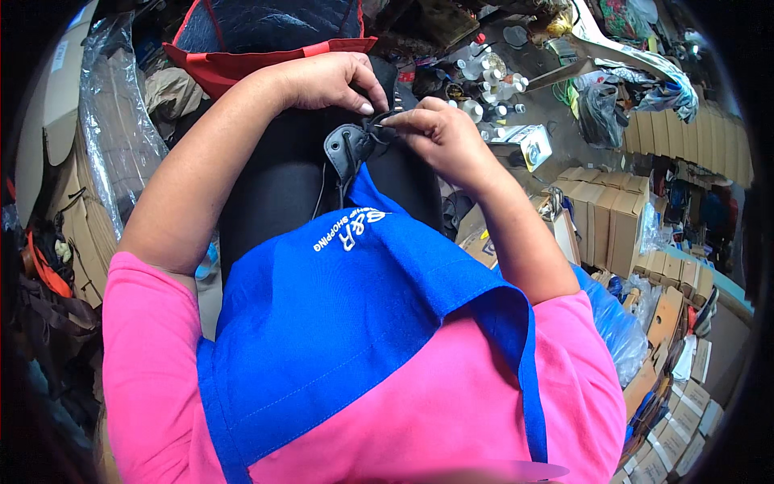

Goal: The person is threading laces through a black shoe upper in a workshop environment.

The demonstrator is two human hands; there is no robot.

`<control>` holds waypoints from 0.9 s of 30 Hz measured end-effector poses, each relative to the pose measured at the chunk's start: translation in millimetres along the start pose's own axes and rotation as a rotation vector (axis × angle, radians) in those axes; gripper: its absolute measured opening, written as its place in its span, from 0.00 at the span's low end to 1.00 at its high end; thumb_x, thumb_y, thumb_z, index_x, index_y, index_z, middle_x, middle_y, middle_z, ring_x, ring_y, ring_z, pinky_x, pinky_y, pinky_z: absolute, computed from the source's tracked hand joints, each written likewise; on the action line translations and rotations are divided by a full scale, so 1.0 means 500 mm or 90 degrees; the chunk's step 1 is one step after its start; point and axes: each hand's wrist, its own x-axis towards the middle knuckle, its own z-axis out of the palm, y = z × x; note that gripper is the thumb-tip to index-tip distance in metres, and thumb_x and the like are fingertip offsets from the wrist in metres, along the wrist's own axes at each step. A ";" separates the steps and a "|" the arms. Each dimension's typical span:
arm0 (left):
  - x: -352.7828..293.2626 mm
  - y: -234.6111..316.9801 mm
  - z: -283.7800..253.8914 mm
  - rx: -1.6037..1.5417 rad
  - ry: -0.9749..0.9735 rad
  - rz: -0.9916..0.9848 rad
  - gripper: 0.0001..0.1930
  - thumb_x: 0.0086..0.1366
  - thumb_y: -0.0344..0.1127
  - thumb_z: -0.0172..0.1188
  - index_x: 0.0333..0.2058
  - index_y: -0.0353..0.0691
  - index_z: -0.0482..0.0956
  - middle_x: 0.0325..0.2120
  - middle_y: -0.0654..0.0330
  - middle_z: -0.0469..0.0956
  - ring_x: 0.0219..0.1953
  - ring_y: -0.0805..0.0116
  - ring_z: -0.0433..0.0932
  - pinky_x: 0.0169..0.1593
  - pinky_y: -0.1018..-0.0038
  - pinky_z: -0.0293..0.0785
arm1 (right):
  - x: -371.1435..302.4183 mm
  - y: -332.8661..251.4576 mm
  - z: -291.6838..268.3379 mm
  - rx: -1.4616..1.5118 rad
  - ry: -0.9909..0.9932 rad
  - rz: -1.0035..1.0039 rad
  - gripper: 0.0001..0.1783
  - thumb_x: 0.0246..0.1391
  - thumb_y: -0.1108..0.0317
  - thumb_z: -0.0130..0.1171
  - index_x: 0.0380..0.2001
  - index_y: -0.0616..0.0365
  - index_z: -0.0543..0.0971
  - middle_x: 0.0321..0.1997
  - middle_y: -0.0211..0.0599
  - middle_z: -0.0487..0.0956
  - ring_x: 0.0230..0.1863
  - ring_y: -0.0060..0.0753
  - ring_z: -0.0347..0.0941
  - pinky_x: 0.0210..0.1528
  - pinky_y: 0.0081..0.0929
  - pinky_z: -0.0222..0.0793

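Flap [347, 152], blk, body-side of L hand [330, 81] (curled, hold unclear), beside R hand [448, 135] (pinched on lace [378, 129])

Red insulated bag [211, 74] is cut off at top; black lace [377, 129] is partly hidden by right hand [439, 135].

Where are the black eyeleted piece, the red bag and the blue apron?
Black eyeleted piece [347, 152]: head view, on its flat face.
Red bag [213, 74]: head view, on its front wall.
Blue apron [318, 331]: head view, on its front cloth.
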 end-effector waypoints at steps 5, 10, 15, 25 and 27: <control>-0.005 -0.006 -0.001 -0.008 -0.041 -0.024 0.15 0.56 0.29 0.63 0.44 0.45 0.81 0.37 0.63 0.67 0.44 0.67 0.68 0.54 0.73 0.64 | 0.018 0.059 0.005 0.189 -0.077 0.018 0.13 0.48 0.71 0.62 0.39 0.45 0.84 0.28 0.34 0.72 0.33 0.31 0.72 0.39 0.27 0.70; -0.002 -0.005 0.002 0.007 -0.024 -0.021 0.15 0.55 0.28 0.63 0.44 0.44 0.81 0.38 0.63 0.67 0.45 0.66 0.68 0.54 0.73 0.63 | 0.014 0.032 0.025 0.134 -0.016 0.027 0.11 0.48 0.71 0.64 0.37 0.48 0.85 0.30 0.33 0.75 0.33 0.27 0.73 0.38 0.25 0.70; 0.002 -0.006 -0.003 0.001 -0.039 -0.013 0.15 0.54 0.28 0.64 0.43 0.44 0.81 0.38 0.63 0.67 0.46 0.66 0.68 0.55 0.73 0.63 | 0.020 0.025 0.026 0.171 -0.013 0.055 0.09 0.47 0.70 0.65 0.35 0.50 0.84 0.29 0.34 0.76 0.34 0.27 0.75 0.38 0.24 0.71; -0.087 -0.007 0.053 0.162 0.258 -0.004 0.18 0.43 0.27 0.68 0.36 0.41 0.78 0.41 0.58 0.70 0.47 0.60 0.72 0.50 0.70 0.71 | 0.010 0.016 0.038 0.072 0.069 -0.029 0.09 0.43 0.68 0.66 0.32 0.51 0.83 0.29 0.38 0.77 0.33 0.40 0.77 0.37 0.32 0.73; -0.094 0.006 0.081 0.211 0.255 -0.003 0.13 0.45 0.28 0.67 0.33 0.38 0.78 0.38 0.58 0.71 0.43 0.60 0.74 0.47 0.69 0.72 | 0.002 0.015 0.045 0.082 0.082 -0.032 0.09 0.44 0.68 0.65 0.32 0.49 0.83 0.30 0.37 0.77 0.33 0.41 0.77 0.36 0.33 0.73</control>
